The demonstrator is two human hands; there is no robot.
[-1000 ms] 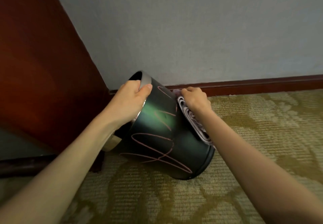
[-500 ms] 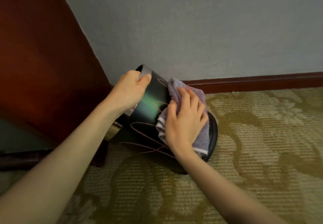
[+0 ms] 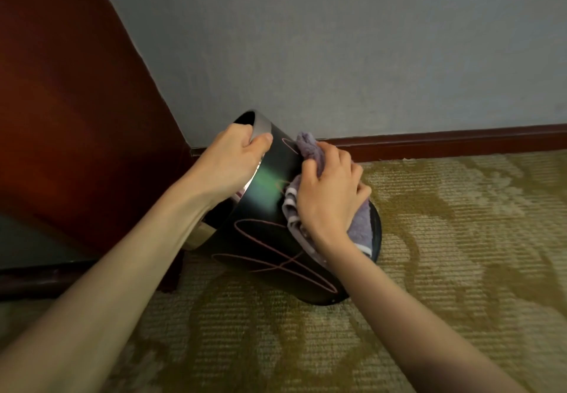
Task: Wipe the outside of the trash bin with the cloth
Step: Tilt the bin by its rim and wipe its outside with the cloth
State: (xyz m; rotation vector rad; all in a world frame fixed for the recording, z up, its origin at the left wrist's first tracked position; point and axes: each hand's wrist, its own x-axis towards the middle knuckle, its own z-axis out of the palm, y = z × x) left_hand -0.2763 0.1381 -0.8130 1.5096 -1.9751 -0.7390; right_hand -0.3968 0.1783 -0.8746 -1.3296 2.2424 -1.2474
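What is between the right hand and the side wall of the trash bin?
The purple cloth, bunched under the right hand, is pressed against the dark outer wall of the trash bin. The head view shows it.

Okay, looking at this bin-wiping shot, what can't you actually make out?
All in the head view:
- Inside of the trash bin: mouth faces away, left hand grips the rim.
- Bin's far side: hidden by its own body.
- Middle of the cloth: covered by the right hand pressing it.
- Dark object at lower left: cut by the frame edge.
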